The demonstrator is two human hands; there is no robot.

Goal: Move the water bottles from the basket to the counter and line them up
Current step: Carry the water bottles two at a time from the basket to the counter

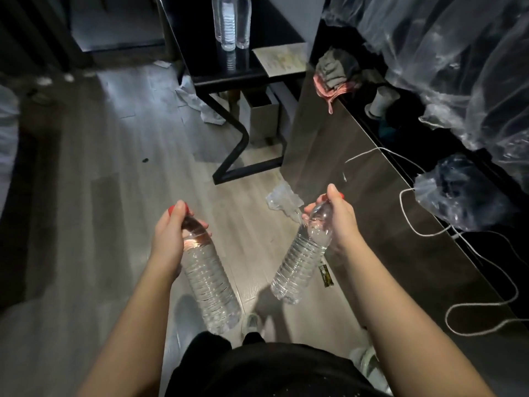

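Your left fingers (203,224) and thumb curl round the neck of the left water bottle (210,285), just under its red cap (171,209), which your left hand (170,236) mostly hides. The bottle's long axis runs from the cap, pointing away from you, down to the base, which points back at your body and a little to the right.

Your right fingers (309,209) wrap the neck of the right water bottle (300,262) the same way, with your right hand (337,220) gripping near the top. Its base slants down and to the left, so the two bases lean towards each other while the necks stay well apart. Both bottles hang in the air over the plank floor (120,173), touching nothing else.

Beyond your hands, crumpled clear plastic (282,197) lies on the floor, and a small wrapper (325,275) sits beside the long wooden cabinet (329,156) on your right. A white cord (429,233) and a plastic bag (458,193) lie on its top. Farther ahead stands the black desk (229,78), where clear bottles (229,24) stand upright and pressed together, back from its front edge. A sheet of paper (282,60) rests at the desk's right corner. Bare floor lies between you and the desk's angled leg (233,150).
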